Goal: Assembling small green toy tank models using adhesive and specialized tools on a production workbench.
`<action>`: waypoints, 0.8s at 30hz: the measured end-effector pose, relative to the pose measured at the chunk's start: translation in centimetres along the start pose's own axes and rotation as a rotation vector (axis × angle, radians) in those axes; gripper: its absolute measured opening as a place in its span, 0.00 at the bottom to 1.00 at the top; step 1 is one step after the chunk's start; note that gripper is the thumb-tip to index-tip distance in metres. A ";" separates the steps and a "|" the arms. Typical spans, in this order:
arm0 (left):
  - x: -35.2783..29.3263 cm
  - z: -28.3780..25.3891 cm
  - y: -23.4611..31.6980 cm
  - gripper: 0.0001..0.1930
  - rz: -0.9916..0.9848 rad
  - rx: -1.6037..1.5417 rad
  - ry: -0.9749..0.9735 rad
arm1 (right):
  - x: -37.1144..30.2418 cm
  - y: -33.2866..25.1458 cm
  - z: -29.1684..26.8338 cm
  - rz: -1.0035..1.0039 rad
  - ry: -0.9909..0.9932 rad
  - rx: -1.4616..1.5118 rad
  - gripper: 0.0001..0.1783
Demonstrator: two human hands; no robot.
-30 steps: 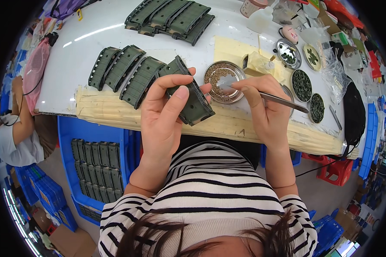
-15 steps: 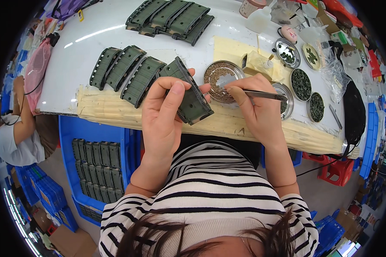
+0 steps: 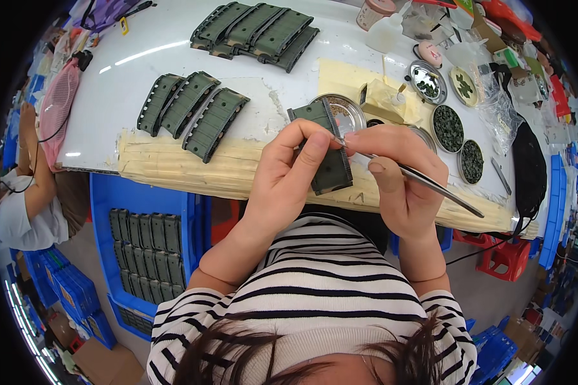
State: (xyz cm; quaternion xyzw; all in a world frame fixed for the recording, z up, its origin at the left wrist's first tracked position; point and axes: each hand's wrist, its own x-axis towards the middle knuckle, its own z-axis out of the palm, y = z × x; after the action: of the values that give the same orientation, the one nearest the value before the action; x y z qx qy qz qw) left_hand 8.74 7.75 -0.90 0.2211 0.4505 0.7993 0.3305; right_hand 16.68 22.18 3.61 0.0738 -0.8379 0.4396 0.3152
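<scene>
Showing three curved, ridged, dark-green pieces (image 3: 189,104) at left on a glossy white counter (image 3: 112,106). Holding a matching fourth piece (image 3: 332,174) over the counter's near side, with fingers of the left hand (image 3: 281,179) clamped on it. Gripping slim silver metal tweezers (image 3: 440,187) between pinched fingers of the right hand (image 3: 404,187).

no legible text, numbers, or signs

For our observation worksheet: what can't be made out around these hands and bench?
In the head view:
Tweezers: tip too small; whether it grips anything is unclear.
Held green piece: middle covered by the left hand.
Metal dish: partly hidden behind that piece and the right hand.
Purple item: cut off by the upper edge.
</scene>
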 end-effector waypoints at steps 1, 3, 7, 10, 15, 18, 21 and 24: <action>-0.1 -0.2 -0.1 0.11 0.005 0.006 -0.010 | -0.1 -0.1 0.0 0.012 -0.010 0.002 0.08; -0.2 0.0 0.0 0.11 0.006 0.005 -0.010 | -0.2 -0.4 0.0 0.036 -0.032 0.007 0.09; -0.2 0.8 0.0 0.10 0.006 -0.047 0.037 | -0.7 -0.4 0.2 0.108 0.027 0.119 0.07; -0.3 0.8 -0.5 0.10 0.033 -0.069 0.047 | -1.1 -0.2 0.3 0.154 0.087 0.171 0.11; -0.3 1.6 -0.6 0.11 0.012 -0.157 0.103 | -1.1 -0.3 0.3 0.135 0.061 0.108 0.23; -0.3 1.3 -0.8 0.12 0.016 -0.178 0.067 | -1.1 -0.3 0.2 0.129 0.060 0.095 0.22; -0.3 1.2 -0.8 0.12 0.011 -0.190 0.039 | -0.9 0.0 0.0 0.051 0.069 0.102 0.07; -0.3 1.3 -0.8 0.12 -0.003 -0.196 0.044 | -0.9 0.1 0.0 0.051 0.068 0.100 0.07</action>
State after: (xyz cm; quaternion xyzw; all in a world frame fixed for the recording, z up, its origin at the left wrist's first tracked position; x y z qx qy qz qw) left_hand 10.08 8.54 -0.95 0.1696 0.3776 0.8437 0.3417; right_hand 17.33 22.08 3.05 0.0532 -0.8053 0.4910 0.3281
